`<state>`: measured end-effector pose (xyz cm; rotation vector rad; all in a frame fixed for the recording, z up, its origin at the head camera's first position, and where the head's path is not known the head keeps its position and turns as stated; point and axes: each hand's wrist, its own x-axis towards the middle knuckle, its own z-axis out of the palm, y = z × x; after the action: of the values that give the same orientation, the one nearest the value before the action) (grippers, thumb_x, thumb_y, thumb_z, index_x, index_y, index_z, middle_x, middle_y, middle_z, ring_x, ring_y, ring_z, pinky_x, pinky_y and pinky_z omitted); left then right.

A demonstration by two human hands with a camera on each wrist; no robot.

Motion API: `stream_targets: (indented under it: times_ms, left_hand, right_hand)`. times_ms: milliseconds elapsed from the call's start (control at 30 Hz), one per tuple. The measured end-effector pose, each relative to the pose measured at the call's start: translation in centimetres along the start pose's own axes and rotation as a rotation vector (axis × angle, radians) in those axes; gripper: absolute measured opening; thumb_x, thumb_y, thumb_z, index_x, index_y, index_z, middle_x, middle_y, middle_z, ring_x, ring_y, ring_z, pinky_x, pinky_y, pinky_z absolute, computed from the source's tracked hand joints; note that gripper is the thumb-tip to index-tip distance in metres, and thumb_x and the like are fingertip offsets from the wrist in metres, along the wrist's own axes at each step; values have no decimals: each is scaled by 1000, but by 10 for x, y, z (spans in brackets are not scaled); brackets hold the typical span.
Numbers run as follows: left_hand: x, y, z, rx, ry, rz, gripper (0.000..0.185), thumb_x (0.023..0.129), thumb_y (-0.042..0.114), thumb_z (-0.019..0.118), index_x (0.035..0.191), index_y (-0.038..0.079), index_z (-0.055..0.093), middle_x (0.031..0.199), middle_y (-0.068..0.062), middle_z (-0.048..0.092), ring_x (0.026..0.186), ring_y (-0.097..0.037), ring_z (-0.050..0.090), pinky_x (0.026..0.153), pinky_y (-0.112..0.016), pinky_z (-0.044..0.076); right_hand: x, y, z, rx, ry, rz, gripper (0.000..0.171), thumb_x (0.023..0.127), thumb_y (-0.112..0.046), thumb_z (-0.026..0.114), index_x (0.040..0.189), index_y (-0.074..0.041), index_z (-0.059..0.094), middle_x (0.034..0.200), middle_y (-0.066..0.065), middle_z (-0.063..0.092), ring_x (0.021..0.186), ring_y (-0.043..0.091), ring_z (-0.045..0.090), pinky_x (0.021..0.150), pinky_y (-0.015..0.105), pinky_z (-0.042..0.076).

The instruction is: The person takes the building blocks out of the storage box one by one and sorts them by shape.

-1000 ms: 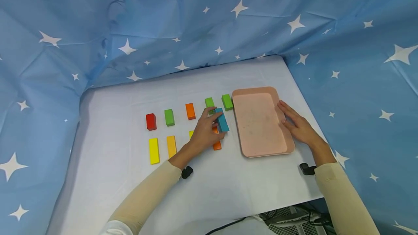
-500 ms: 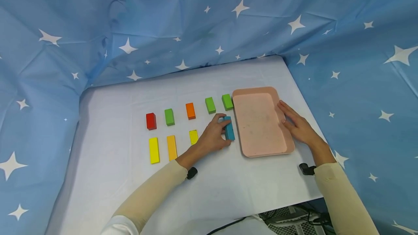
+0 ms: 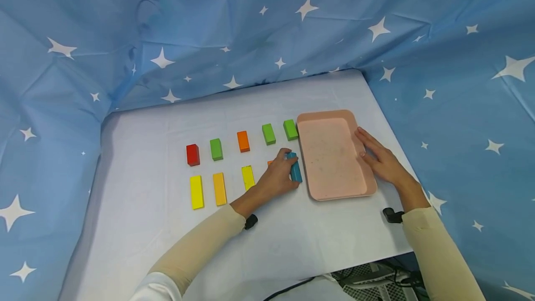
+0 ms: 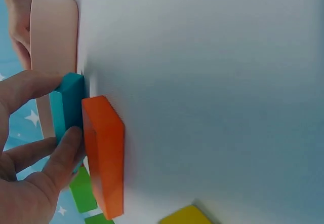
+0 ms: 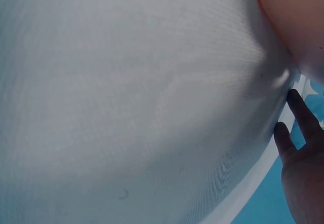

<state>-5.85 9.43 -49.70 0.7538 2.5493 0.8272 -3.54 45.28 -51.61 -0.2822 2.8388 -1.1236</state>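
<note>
My left hand pinches a blue block between thumb and fingers, just left of the pink tray. In the left wrist view the same blue block stands beside an orange block, which the hand mostly hides in the head view. On the tray's far side, my right hand rests its straight fingers along the right rim. The right wrist view catches that hand at its edge, close to the tray's corner.
Left of the tray lie two rows of blocks. The back row has a red block, a green block, an orange block and two more green ones. In front are yellow and amber blocks. A starry blue curtain borders the white table.
My left hand has carried the blue block right and toward me, from over the front orange block to a spot beside the tray. The right hand and tray have stayed put.
</note>
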Motion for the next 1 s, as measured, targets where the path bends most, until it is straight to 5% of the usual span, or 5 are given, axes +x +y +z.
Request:
stream_targets:
  times_ms: [233,500,733,1000]
  left_hand:
    - [0,6,-2,56,-9,-30,70,84,23,86,144,-1,59,158,-18,40,118,-26,62,94,-29,58]
    - [-1,5,-4,133,-16,-2,67,83,25,87,141,3,61,150,-19,49,122,-27,57,101,-34,54]
    - [-4,4,-2,174,-10,37,67,82,26,87,140,6,60,140,-16,57,115,-27,55,94,-34,53]
    - [-4,3,3,222,-6,56,73,81,32,89,143,10,58,146,-15,54,118,-26,54,96,-34,51]
  right_hand:
    - [2,-1,-1,-12,-9,9,67,104,-18,57,165,-19,30,175,6,19,158,45,20,115,78,22]
    - [3,-1,0,-16,-6,16,66,105,-18,57,165,-19,30,175,6,18,158,45,20,114,78,22]
    - [1,0,1,-10,0,5,66,104,-17,57,165,-17,31,175,7,19,158,45,20,115,78,22]
    - [0,2,2,-10,10,4,66,104,-18,57,165,-18,31,175,6,20,158,44,20,115,78,22]
